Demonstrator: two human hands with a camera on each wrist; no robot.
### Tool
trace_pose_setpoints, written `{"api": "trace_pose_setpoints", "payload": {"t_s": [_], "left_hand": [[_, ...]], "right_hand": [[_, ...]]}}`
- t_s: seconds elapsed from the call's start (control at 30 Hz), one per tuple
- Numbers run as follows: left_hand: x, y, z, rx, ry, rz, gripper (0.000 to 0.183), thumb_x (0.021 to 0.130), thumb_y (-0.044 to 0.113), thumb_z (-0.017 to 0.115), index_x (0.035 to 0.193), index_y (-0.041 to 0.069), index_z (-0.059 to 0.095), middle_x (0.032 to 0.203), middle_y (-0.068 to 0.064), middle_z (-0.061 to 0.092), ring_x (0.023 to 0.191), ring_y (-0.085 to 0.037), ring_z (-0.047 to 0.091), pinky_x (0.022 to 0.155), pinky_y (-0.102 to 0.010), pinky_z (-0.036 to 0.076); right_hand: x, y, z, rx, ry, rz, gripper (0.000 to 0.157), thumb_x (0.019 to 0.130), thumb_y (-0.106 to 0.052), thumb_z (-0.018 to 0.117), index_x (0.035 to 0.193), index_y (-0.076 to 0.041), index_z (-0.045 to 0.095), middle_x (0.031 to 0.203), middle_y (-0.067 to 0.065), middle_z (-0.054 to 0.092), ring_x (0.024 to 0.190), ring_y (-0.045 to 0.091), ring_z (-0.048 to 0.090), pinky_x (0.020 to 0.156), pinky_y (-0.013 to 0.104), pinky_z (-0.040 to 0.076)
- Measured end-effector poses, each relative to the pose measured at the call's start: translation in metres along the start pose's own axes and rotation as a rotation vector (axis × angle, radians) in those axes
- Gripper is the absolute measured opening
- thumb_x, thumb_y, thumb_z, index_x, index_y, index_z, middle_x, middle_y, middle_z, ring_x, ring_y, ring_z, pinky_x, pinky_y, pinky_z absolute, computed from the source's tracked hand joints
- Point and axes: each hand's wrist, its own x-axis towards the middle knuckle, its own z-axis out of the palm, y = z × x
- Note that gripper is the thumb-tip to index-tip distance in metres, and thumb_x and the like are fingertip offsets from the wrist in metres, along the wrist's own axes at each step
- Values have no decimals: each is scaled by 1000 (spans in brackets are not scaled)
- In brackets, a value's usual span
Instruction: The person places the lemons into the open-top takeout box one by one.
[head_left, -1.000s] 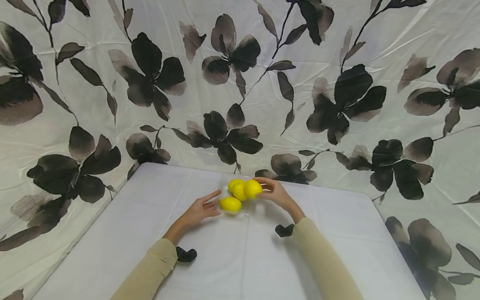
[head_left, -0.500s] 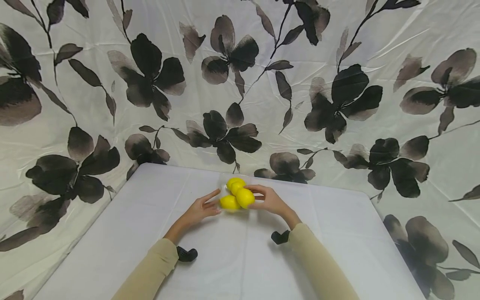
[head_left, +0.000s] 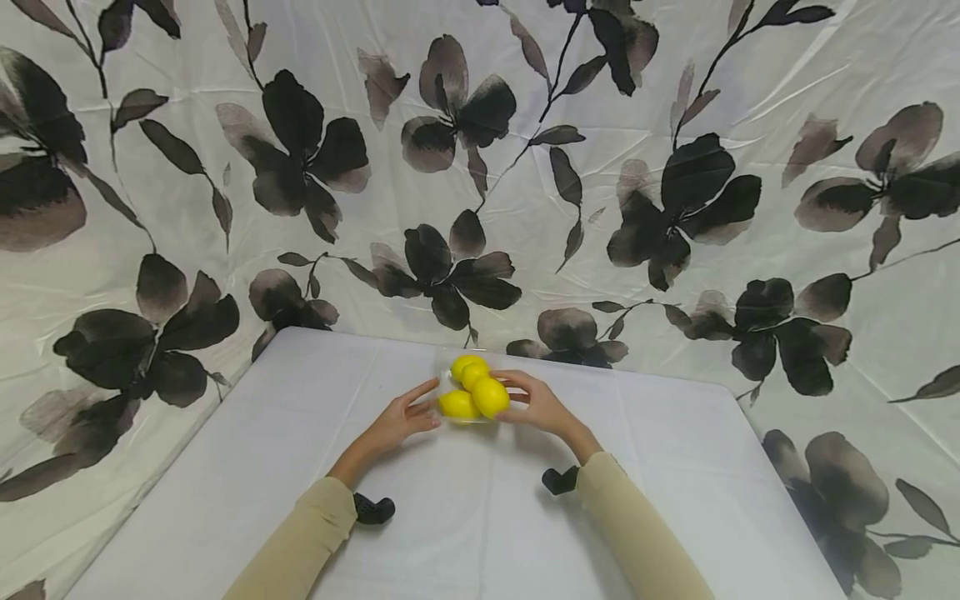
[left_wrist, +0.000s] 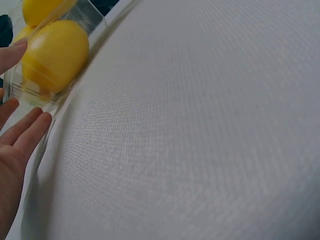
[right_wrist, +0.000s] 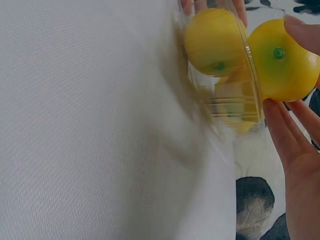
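Note:
My right hand [head_left: 543, 404] pinches a yellow lemon [head_left: 491, 397] between thumb and fingers; its green stem end shows in the right wrist view. That lemon sits at the rim of a clear plastic container [right_wrist: 235, 107], on the container's right side. Inside lie other lemons: one at the front left [head_left: 457, 405] and two toward the back [head_left: 468, 371]. At the container's left side is my left hand [head_left: 401, 417], thumb and fingers extended. In the left wrist view its fingertips [left_wrist: 42, 120] are close to the clear wall; whether they touch it, I cannot tell.
A white-covered table [head_left: 465, 517] lies under the container, which stands near the far edge. Behind hangs a white cloth [head_left: 480, 183] printed with dark flowers. Black devices [head_left: 373, 509] sit at both wrists, below the beige sleeves [head_left: 300, 533].
My right hand has brought its lemon left and toward me, from the container's back right to above the front right, then stayed there. The left hand has hardly moved.

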Motion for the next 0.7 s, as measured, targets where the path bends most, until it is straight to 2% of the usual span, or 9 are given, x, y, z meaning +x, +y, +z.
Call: {"api": "trace_pose_setpoints", "payload": {"t_s": [0.17, 0.3, 0.37, 0.5, 0.6, 0.7], "left_hand": [[4, 2, 1, 0, -6, 11, 77, 86, 13, 68, 149, 13, 23, 155, -5, 20, 136, -35, 30, 106, -42, 38], [5, 3, 2, -1, -4, -4, 76, 86, 12, 68, 149, 16, 25, 154, -3, 21, 136, -33, 31, 105, -41, 39], [4, 4, 1, 7, -2, -9, 76, 87, 14, 67, 149, 15, 24, 155, -4, 20, 136, -34, 29, 106, -43, 38], [4, 8, -1, 28, 20, -29, 75, 89, 16, 65, 149, 14, 22, 155, -5, 17, 138, -34, 24, 108, -47, 33], [3, 15, -1, 67, 71, -27, 73, 89, 18, 65, 149, 15, 24, 155, -6, 18, 139, -33, 23, 110, -48, 29], [2, 23, 1, 182, 139, 18, 71, 88, 20, 66, 147, 13, 28, 154, -8, 22, 139, -33, 23, 111, -49, 27]], "right_hand": [[-2, 6, -5, 43, 24, -17, 70, 79, -4, 74, 139, 2, 39, 143, 18, 39, 125, 36, 44, 102, 51, 41], [-5, 18, -7, 67, 81, -27, 61, 84, -6, 68, 139, 0, 41, 140, 19, 41, 124, 41, 44, 100, 51, 43], [-8, 23, -8, 21, 133, -7, 54, 89, -13, 64, 138, -4, 43, 139, 16, 44, 124, 38, 45, 99, 45, 46], [-13, 23, -10, -155, 255, 30, 48, 94, -30, 57, 136, -10, 47, 137, 7, 49, 123, 25, 48, 97, 33, 48], [-17, 14, -13, -264, 342, 30, 48, 96, -33, 53, 136, -8, 46, 136, 7, 50, 125, 23, 47, 99, 34, 47], [-25, 2, -13, -338, 417, 75, 50, 98, -36, 47, 138, -8, 43, 138, 9, 48, 128, 25, 43, 103, 40, 43]]}}
